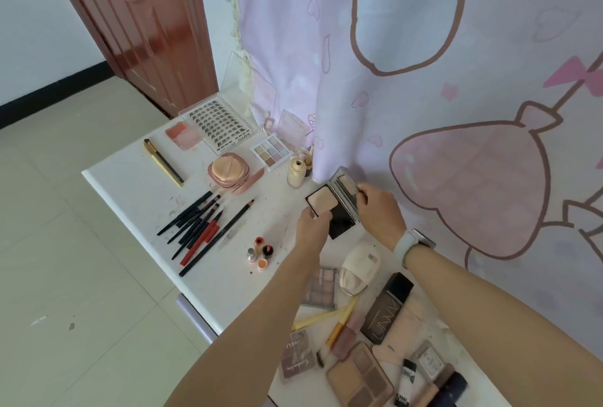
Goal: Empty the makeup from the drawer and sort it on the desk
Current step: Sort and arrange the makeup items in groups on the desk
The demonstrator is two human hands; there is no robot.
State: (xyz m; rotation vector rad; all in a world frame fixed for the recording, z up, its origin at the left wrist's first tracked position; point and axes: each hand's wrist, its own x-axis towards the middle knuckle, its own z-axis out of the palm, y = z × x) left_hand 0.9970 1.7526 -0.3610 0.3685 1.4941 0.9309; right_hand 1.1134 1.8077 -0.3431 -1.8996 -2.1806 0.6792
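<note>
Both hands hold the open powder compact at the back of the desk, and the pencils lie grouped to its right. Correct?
Not quite. The head view shows the left hand and right hand holding the open powder compact, but the pencils lie grouped to its left.

A pink curtain [424,63] printed with outlined cartoon shapes, hearts and bows hangs behind the bench, its lower edge touching the bench top. A reddish-brown wooden door [137,24] stands at upper left. Pale floor tiles [65,243] meet a black skirting strip [49,93] below a white wall [32,14].
</note>
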